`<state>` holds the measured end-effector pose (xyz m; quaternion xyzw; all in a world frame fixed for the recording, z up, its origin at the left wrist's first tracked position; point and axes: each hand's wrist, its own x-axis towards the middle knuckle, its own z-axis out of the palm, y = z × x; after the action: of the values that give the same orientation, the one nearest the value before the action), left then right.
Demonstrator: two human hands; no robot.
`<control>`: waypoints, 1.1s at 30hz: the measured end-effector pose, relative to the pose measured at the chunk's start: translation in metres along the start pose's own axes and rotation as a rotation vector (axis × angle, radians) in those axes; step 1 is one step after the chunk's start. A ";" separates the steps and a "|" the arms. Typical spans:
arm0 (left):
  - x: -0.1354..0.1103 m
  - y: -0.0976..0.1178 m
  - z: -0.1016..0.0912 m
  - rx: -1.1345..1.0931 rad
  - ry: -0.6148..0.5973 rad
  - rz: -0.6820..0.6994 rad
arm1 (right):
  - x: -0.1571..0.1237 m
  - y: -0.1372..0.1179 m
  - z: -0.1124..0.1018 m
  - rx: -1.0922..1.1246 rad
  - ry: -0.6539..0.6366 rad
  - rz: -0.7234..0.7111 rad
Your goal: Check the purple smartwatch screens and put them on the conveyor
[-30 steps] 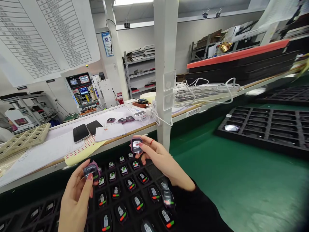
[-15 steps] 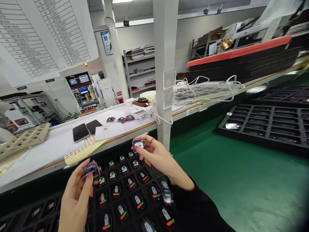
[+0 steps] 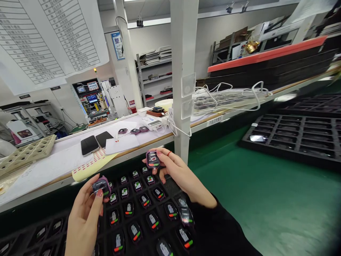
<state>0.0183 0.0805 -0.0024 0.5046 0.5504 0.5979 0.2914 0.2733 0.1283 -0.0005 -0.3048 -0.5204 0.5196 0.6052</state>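
Observation:
Pinched between the thumb and fingers of my left hand (image 3: 84,217) is a purple-cased smartwatch (image 3: 101,186) with a dark screen. My right hand (image 3: 179,173) grips a second purple smartwatch (image 3: 152,159) by its edge, and a green and red bar shows on its lit screen. Both watches are held above a black compartment tray (image 3: 144,222). Many smartwatches lie in its pockets, some showing green and white blocks, others white text over a red and green bar. One watch (image 3: 185,215) at the tray's right, near my sleeve, appears to rest over another.
On the bench ahead are two phones (image 3: 90,145), several loose watches (image 3: 135,131), papers (image 3: 122,145) and a beige holed tray (image 3: 28,153). A white post (image 3: 183,64) rises at the bench edge. More black trays (image 3: 287,138) are at the right, by the green floor (image 3: 239,185).
The screen of the watch in my right hand has changed from a white display to a dark one with a green and red bar. My right thumb has moved off its face to the edge.

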 end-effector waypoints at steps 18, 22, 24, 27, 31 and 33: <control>0.000 0.002 -0.001 -0.003 0.013 -0.005 | -0.003 -0.001 0.002 -0.002 -0.018 -0.002; 0.000 0.003 -0.001 -0.009 0.010 0.012 | -0.003 -0.002 0.002 -0.011 -0.015 0.007; 0.000 0.003 -0.001 -0.007 0.013 0.018 | -0.003 -0.002 0.002 -0.013 -0.013 0.005; -0.002 0.004 -0.002 -0.014 0.018 0.027 | -0.003 -0.001 0.002 -0.016 -0.012 0.003; -0.004 0.007 -0.002 -0.029 0.020 0.018 | -0.001 0.002 0.001 -0.020 -0.010 0.001; -0.004 0.008 -0.002 -0.029 0.022 0.014 | -0.001 0.004 0.000 -0.013 -0.008 -0.007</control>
<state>0.0197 0.0746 0.0041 0.4975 0.5414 0.6134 0.2882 0.2716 0.1289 -0.0047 -0.3046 -0.5273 0.5152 0.6031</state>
